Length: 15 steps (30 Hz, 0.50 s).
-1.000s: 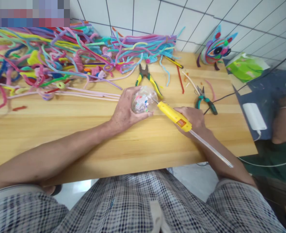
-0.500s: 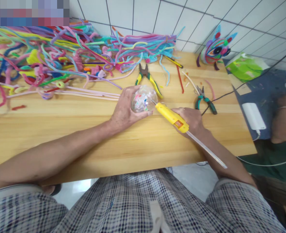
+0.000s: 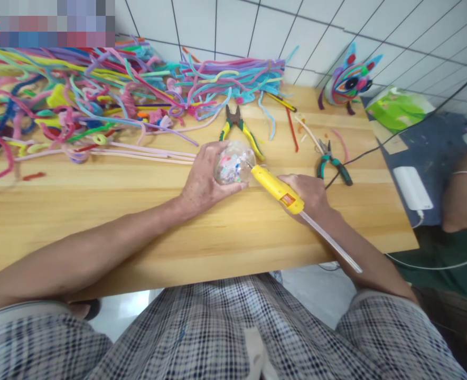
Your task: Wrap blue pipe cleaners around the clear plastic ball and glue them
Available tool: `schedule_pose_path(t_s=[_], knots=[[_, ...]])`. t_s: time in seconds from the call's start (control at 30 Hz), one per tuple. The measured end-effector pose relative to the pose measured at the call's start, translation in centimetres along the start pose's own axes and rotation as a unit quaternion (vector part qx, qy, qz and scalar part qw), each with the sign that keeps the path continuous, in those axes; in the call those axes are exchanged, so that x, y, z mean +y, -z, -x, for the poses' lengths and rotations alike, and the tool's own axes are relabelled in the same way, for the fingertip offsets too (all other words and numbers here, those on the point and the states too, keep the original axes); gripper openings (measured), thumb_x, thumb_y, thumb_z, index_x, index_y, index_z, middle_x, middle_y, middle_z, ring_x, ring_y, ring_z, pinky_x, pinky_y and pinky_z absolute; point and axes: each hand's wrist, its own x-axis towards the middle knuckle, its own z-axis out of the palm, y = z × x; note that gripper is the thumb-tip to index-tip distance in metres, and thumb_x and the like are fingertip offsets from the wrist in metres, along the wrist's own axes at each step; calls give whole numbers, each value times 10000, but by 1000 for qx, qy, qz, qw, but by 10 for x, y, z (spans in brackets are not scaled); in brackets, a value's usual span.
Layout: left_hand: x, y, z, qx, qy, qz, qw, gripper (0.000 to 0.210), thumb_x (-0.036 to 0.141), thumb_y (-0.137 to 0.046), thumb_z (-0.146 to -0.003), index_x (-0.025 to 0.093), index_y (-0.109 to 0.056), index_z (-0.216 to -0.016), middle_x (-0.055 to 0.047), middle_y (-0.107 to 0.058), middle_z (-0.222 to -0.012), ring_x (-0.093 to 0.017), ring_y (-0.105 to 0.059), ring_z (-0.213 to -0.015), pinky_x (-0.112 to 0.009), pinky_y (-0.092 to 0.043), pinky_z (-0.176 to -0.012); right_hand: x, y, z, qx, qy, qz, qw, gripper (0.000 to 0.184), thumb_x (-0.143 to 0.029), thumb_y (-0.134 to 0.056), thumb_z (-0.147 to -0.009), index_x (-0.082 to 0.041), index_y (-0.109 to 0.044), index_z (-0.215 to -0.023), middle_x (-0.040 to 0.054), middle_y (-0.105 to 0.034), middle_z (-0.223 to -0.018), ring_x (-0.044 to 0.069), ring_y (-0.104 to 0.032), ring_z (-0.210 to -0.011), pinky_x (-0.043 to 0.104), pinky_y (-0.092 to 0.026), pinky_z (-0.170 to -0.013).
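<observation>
The yellow glue gun (image 3: 275, 184) has shifted slightly left, bringing its nozzle farther over the right side of the clear ball (image 3: 233, 162), where the work seems focused. The left hand (image 3: 204, 177) grips the ball near yellow-handled pliers (image 3: 252, 142); the right hand (image 3: 308, 195) is wrapped around the gun. Fuzzy stems (image 3: 233, 74) crowd the wooden table (image 3: 217, 237) beside a tiled wall (image 3: 273, 26).

A clear ball (image 3: 233, 162) shows flecks of pink and blue. A yellow glue gun (image 3: 277, 188) slants toward its right side, nozzle (image 3: 250, 164) close, a translucent glue stick (image 3: 330, 241) jutting from the rear.
</observation>
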Motion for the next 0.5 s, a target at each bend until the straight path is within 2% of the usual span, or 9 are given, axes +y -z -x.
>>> schedule_pose_path(t_s=[0.17, 0.37, 0.5], knots=[[0, -1, -1, 0, -4, -10, 1000, 964, 736, -893, -868, 272, -451, -1588, -157, -639, -1531, -376, -650, -1426, -568, -546, -1225, 5, -4, 5, -16, -14, 21, 1000, 161, -238, -587, -1090, -207, -719, -1176, 73, -849, -831, 210, -785, -687, 330, -561, -671], [-3, -1, -1, -5, -4, -17, 1000, 977, 775, -859, -878, 258, -433, -1590, -170, -641, -1533, -378, -651, -1436, -578, -561, -1214, 10, -6, 9, -24, -26, 8, 999, 218, -301, -581, -1077, -222, -749, -1191, 50, -869, -905, 217, -814, -751, 331, -599, -676], [-2, -1, -1, -12, -15, -18, 1000, 950, 730, -889, -873, 316, -431, -1596, -158, -650, -1530, -390, -645, -1445, -622, -540, -1238, 10, -6, 9, -8, -10, 5, 1000, 211, -267, -607, -1054, -205, -749, -1198, 59, -850, -867, 224, -799, -717, 332, -595, -679]])
